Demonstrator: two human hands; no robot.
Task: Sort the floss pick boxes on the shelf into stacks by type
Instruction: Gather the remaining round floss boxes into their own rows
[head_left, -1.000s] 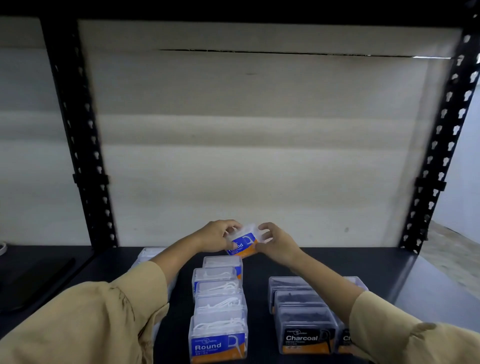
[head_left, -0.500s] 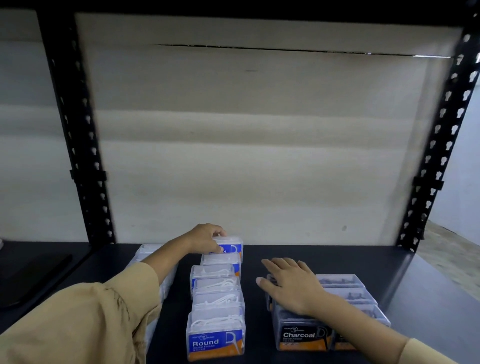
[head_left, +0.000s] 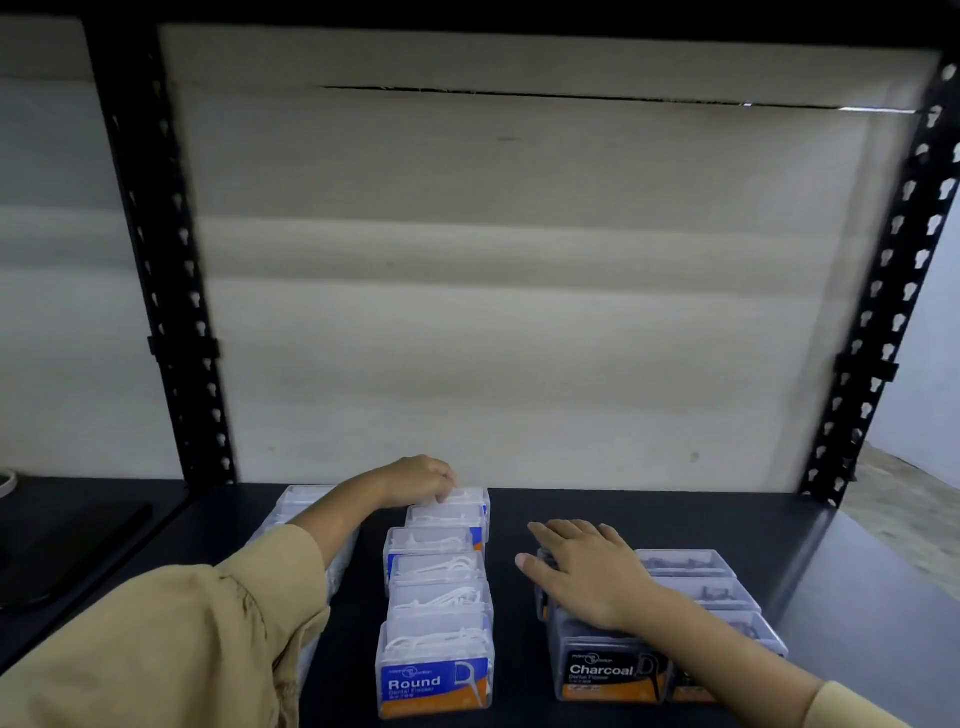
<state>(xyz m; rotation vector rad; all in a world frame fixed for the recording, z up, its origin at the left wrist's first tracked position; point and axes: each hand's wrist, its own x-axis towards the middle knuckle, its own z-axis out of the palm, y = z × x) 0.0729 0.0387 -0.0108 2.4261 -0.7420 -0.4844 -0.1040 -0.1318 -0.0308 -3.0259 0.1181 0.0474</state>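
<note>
Two rows look sorted: Round boxes (head_left: 434, 675) run nearward from the left hand (head_left: 421, 480), whose curled fingers grip the rearmost Round box (head_left: 470, 499). Charcoal boxes (head_left: 608, 670) lie under the right hand (head_left: 587, 566), which rests flat with fingers straight. Clear boxes (head_left: 301, 501) left of the left hand may remain; their type is unreadable.

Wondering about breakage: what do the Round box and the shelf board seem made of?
Round box: likely clear, glossy rigid plastic; white picks show through its walls. Shelf board: dark, matte, smooth; painted metal or laminate, cannot tell which.
</note>
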